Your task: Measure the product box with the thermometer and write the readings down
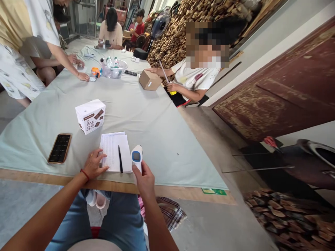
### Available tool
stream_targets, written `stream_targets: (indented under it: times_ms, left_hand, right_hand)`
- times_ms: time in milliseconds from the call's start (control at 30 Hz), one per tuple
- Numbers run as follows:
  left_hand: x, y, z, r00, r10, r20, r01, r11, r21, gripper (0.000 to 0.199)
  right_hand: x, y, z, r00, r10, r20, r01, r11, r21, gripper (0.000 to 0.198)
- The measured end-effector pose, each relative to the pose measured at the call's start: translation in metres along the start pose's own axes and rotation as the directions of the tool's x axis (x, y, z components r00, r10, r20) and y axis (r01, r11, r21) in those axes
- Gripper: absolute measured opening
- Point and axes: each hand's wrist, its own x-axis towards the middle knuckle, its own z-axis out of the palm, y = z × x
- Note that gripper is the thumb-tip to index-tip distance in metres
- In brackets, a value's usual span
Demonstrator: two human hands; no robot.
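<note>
My right hand (144, 179) is closed around the handle of a white infrared thermometer (137, 157), whose blue-framed screen faces me. The fingers of my left hand (94, 165) are spread at the left edge of a sheet of paper (110, 150) with rows of writing, resting on it and the cloth. On the paper lies a black pen (120, 158). Farther left is a smartphone (60, 149) with a dark screen and an orange-brown case. Beyond the paper stands a white "Super Meal" box (91, 116), tilted in my view.
A pale green cloth (162, 139) covers the table. Farther off are a clear plastic basin (113, 71) with bottles, orange tape (95, 71) and a cardboard box (150, 80) touched by a co-worker at right. Other people sit or lean around the table. Firewood (290, 223) is piled at lower right.
</note>
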Motion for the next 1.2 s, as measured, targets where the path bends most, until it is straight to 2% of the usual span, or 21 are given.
stream_targets:
  times_ms: [67,167,300,367,433,500,633,700,733,833,933,1000,1067,1133,1200]
  left_hand:
    - [0.001,0.002,-0.001,0.999,0.038,0.034,-0.038,0.999,0.017,0.046]
    - [0.002,0.006,-0.002,0.990,0.101,0.096,-0.105,0.994,0.039,0.054]
    - [0.002,0.010,-0.004,0.984,0.132,0.117,-0.141,0.987,0.073,0.048]
    - [0.001,0.011,-0.005,0.982,0.153,0.115,-0.162,0.984,0.076,0.042]
    - [0.001,0.012,-0.005,0.980,0.169,0.110,-0.177,0.982,0.068,0.039]
    - [0.001,0.013,-0.006,0.978,0.180,0.109,-0.186,0.981,0.055,0.043]
    - [0.000,0.013,-0.005,0.977,0.191,0.094,-0.195,0.980,0.032,0.057]
    - [0.000,0.012,-0.004,0.980,0.187,0.062,-0.188,0.982,0.010,0.056]
    - [-0.001,0.011,-0.003,0.982,0.183,0.044,-0.183,0.983,-0.003,0.052]
    - [-0.001,0.009,-0.002,0.984,0.178,0.007,-0.177,0.984,-0.032,0.031]
    - [0.000,0.008,-0.003,0.982,0.186,-0.011,-0.187,0.981,-0.052,0.019]
    - [0.000,0.008,-0.003,0.982,0.185,-0.020,-0.186,0.981,-0.062,0.021]
    - [0.001,0.008,-0.003,0.984,0.180,-0.020,-0.181,0.982,-0.060,0.024]
    - [0.002,0.008,-0.003,0.985,0.170,-0.012,-0.171,0.984,-0.045,0.026]
    - [0.002,0.007,-0.001,0.986,0.165,0.000,-0.165,0.986,-0.028,0.026]
  right_hand:
    - [0.019,0.016,0.002,0.996,-0.087,-0.013,0.082,0.967,-0.241,0.055]
    - [0.046,0.036,0.004,0.989,-0.134,0.055,0.142,0.813,-0.565,0.050]
    - [0.064,0.047,0.004,0.969,-0.221,0.113,0.227,0.603,-0.765,0.045]
    - [0.064,0.047,0.006,0.942,-0.322,0.096,0.270,0.556,-0.786,0.045]
    - [0.060,0.044,0.011,0.901,-0.423,0.098,0.350,0.574,-0.741,0.040]
    - [0.053,0.042,0.023,0.882,-0.443,0.160,0.428,0.611,-0.666,0.032]
    - [0.044,0.038,0.050,0.906,-0.303,0.295,0.422,0.594,-0.685,0.030]
    - [0.045,0.037,0.058,0.915,-0.255,0.314,0.404,0.595,-0.695,0.036]
    - [0.046,0.037,0.059,0.914,-0.247,0.322,0.405,0.622,-0.671,0.040]
    - [0.051,0.036,0.053,0.909,-0.271,0.316,0.398,0.789,-0.469,0.042]
    - [0.051,0.037,0.041,0.931,-0.247,0.270,0.297,0.941,-0.163,0.042]
    - [0.047,0.035,0.033,0.941,-0.222,0.256,0.226,0.974,0.013,0.043]
    - [0.042,0.033,0.027,0.941,-0.228,0.249,0.199,0.970,0.138,0.044]
    - [0.035,0.029,0.025,0.948,-0.236,0.212,0.201,0.964,0.174,0.040]
    - [0.029,0.027,0.025,0.966,-0.232,0.116,0.214,0.966,0.143,0.029]
